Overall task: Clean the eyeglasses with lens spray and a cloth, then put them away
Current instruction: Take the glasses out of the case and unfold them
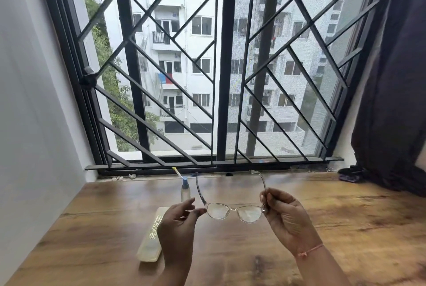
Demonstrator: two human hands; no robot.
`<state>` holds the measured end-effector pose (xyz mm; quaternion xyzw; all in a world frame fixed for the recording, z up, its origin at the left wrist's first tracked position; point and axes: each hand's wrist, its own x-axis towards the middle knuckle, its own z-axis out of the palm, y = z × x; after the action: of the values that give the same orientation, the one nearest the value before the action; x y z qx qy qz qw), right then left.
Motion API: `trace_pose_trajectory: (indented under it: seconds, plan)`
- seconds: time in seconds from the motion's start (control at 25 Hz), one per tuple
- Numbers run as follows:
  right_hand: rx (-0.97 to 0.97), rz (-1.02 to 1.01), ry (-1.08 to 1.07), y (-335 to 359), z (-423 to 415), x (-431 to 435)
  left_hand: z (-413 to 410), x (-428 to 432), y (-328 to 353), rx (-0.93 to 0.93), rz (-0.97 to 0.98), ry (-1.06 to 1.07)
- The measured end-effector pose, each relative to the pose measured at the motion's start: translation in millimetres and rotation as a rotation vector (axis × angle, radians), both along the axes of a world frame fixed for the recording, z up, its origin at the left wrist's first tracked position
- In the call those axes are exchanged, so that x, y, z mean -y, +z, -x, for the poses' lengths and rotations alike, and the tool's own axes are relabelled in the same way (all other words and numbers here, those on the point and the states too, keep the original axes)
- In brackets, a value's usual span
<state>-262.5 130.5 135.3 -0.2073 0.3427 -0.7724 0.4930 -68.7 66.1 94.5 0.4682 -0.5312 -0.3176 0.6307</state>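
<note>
Aloft — eyeglasses (218, 211) in curled left fingers (197, 212), right fingers (269, 196)

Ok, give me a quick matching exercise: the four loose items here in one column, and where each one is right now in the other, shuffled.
1. eyeglasses
2. spray bottle
3. case
4. dark cloth

A. lying flat on the table, at the left
B. far right, by the curtain
C. held up by the left hand and right hand
D. standing upright near the window

Pairs: 1-C, 2-D, 3-A, 4-B.
</note>
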Motion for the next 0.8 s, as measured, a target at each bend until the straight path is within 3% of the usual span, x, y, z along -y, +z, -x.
trace_pose_trajectory:
  seconds: [0.16, 0.24, 0.32, 0.52, 0.8]
  plan:
    - [-0.029, 0.011, -0.039, 1, 2, 0, 6, -16, -2, 0.304, 0.273, 0.069]
    - [-0.051, 0.018, -0.061, 0, 2, 0, 16, -22, -2, 0.518, 0.516, 0.04]
    - [-0.071, 0.028, -0.081, 1, 1, -1, 27, -26, 4, 0.701, 0.617, -0.042]
    - [-0.167, 0.05, -0.101, 3, -3, -6, 46, -25, 23, 0.963, 0.611, -0.116]
    - [-0.261, 0.056, -0.112, 6, -10, -13, 51, -19, 26, 1.067, 0.519, -0.187]
